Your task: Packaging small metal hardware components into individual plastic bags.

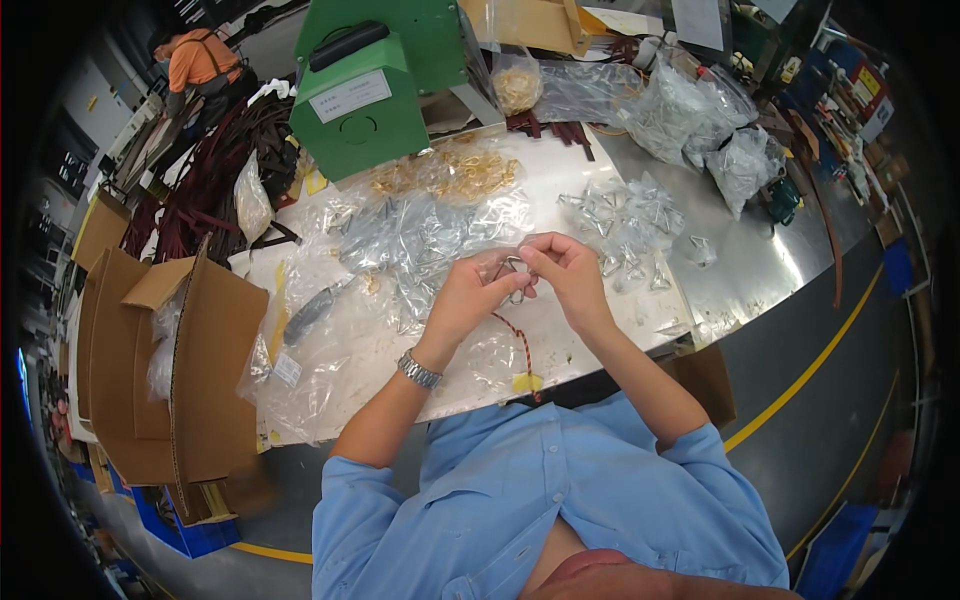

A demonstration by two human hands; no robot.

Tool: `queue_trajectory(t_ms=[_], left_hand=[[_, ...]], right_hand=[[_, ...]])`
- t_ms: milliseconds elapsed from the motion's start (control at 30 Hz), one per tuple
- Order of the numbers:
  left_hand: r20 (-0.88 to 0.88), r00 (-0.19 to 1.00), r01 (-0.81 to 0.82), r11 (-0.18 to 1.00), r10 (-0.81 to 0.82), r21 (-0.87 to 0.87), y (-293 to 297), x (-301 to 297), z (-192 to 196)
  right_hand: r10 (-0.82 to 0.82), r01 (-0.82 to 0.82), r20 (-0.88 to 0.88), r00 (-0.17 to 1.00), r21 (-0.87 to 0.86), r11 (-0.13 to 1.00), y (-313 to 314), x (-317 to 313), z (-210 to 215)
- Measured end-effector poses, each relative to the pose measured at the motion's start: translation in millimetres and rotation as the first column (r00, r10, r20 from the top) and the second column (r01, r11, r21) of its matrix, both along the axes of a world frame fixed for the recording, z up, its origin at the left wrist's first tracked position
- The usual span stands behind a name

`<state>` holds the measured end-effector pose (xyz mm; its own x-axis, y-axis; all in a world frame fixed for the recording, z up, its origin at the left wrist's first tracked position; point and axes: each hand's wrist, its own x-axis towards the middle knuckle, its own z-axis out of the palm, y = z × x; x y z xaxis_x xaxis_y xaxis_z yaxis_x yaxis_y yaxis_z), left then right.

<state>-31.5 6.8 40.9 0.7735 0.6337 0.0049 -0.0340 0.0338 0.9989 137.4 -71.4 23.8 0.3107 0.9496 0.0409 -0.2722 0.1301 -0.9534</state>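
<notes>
My left hand (468, 298) and my right hand (570, 277) meet over the white work surface. Pinched between the fingertips of both is a small silver metal buckle (517, 266), partly covered by the fingers. Behind my left hand spreads a clear plastic bag (400, 235) with silver metal pieces in and around it. Silver triangular rings (625, 220) lie in a loose heap beyond my right hand. Farther back sits a pile of gold-coloured metal pieces (460, 172). A red twisted cord (525, 345) runs from below my hands toward the table's near edge.
A green machine (365, 110) stands at the back of the table (560, 355). An open cardboard box (215, 350) is at the left, beside dark red straps (195, 200). Plastic bags of metal parts (680, 110) lie at the back right. A person in orange (200, 62) bends over far left.
</notes>
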Motion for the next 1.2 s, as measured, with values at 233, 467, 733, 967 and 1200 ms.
queue_trajectory(t_ms=[233,467,733,967,1200], left_hand=[[-0.147,0.978,0.126,0.981,-0.148,-0.149,16,-21,-6],[0.091,0.996,0.037,0.948,-0.009,-0.316,24,-25,-8],[0.049,0.982,0.184,0.852,-0.184,-0.491,20,-22,-20],[-0.046,0.997,0.049,0.945,-0.067,-0.324,18,-19,-16],[-0.059,0.984,-0.176,0.966,0.168,-0.189,6,-13,-6]], right_hand=[[-0.199,0.207,0.142,0.97,-0.043,0.977,-11,25,-2],[-0.081,0.085,0.175,0.981,-0.018,0.996,-40,31,5],[0.29,-0.279,0.081,0.954,-0.122,0.953,-52,31,8],[0.467,-0.447,0.023,0.884,-0.257,0.857,-50,36,14],[0.528,-0.459,0.143,0.837,-0.343,0.82,-38,34,6]])
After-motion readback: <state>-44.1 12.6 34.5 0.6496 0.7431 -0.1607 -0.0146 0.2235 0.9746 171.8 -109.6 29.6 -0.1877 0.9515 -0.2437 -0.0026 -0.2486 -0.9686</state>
